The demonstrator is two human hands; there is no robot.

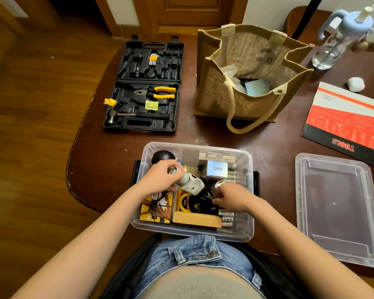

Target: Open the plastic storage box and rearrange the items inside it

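Observation:
The clear plastic storage box [247, 216] stands open at the table's near edge, its lid [337, 209] lying flat to the right. My left hand [160, 178] grips a grey-white gadget [191, 183] above the box's middle. My right hand [231, 198] pinches a black cable bundle [200, 202] inside the box. Also inside are a black ball [162, 157], a white Q88 box [217, 169], a yellow tape measure [184, 201], a picture cube [157, 209], a tan case [195, 219] and several batteries [227, 219].
An open black tool case [145, 87] with pliers and a hammer lies at the back left. A jute bag [246, 78] stands behind the box. A water bottle [337, 42], a white wad [355, 84] and a red TOOLS sleeve [345, 119] sit at the right.

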